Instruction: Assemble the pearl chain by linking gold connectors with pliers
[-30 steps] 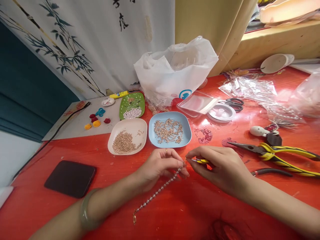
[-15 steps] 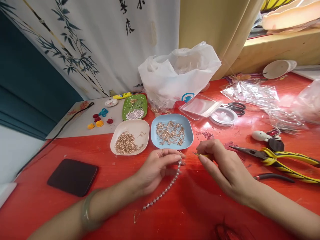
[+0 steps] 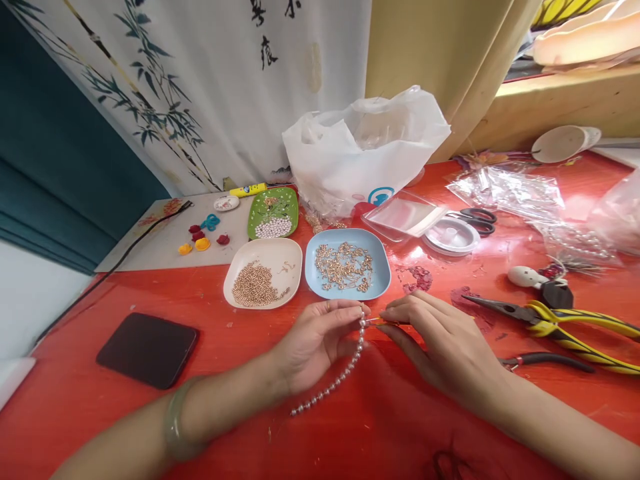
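Observation:
My left hand [image 3: 320, 337] pinches the top end of a pearl bead strand [image 3: 336, 382] that trails down and to the left across the red table [image 3: 150, 427]. My right hand [image 3: 443, 340] is closed on a small yellow-handled tool [image 3: 390, 322] whose tip meets the strand's top end between the two hands. Just beyond the hands sit a blue dish [image 3: 383, 277] of gold findings and a cream dish [image 3: 295, 257] of small gold beads.
A green dish [image 3: 293, 200] of pearls and a white plastic bag [image 3: 365, 150] stand further back. Yellow pliers [image 3: 560, 320], a black-handled tool [image 3: 545, 361], scissors [image 3: 477, 217] and clear packets [image 3: 510, 190] lie at the right. A black phone [image 3: 147, 350] rests at the left.
My right hand drew back to the right, then returned to the strand's top end. The strand shifted and now hangs shorter beneath my left hand. The camera tilted slightly.

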The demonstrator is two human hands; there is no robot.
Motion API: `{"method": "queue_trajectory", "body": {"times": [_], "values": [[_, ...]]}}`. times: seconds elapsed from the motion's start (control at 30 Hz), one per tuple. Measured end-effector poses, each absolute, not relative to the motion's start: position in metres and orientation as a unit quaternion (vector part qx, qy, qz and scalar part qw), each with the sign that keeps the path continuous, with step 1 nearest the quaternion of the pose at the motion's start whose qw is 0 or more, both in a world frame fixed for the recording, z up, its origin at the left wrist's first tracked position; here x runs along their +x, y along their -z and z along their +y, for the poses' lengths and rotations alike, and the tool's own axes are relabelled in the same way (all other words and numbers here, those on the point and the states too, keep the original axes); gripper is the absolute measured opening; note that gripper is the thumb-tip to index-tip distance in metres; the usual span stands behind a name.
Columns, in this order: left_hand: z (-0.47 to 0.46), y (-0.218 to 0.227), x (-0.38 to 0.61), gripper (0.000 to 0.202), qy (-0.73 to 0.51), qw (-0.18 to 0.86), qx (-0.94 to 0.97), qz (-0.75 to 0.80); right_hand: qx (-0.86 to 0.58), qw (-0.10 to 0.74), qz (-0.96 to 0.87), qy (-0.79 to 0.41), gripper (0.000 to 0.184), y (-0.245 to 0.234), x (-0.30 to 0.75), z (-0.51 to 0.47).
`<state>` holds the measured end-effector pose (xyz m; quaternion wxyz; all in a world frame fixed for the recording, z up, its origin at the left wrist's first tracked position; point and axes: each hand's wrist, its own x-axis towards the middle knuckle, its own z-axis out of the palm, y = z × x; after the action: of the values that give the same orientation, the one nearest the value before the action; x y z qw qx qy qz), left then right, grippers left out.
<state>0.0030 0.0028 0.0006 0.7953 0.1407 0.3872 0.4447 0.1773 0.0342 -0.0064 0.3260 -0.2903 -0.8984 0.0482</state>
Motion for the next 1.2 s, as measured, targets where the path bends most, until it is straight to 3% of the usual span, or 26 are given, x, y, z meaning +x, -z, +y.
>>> {"method": "queue_trajectory", "body": {"times": [0.83,1.0,1.2], "values": [[0.0019,0.0019,0.0019,0.007,-0.423,0.805,0.156,0.385,-0.300,0.323,-0.896,-0.051,0.013,0.0069,0.1772,0.0302],[0.0020,0.0006,0.0017,0.017,-0.405,0.816,0.163,0.379,-0.303,0.317,-0.889,-0.132,0.011,0.0048,0.1808,0.0301],[0.0015,0.0014,0.0027,0.014,-0.405,0.816,0.170,0.376,-0.294,0.296,-0.877,-0.238,0.012,0.0001,0.1814,0.0297]]}}
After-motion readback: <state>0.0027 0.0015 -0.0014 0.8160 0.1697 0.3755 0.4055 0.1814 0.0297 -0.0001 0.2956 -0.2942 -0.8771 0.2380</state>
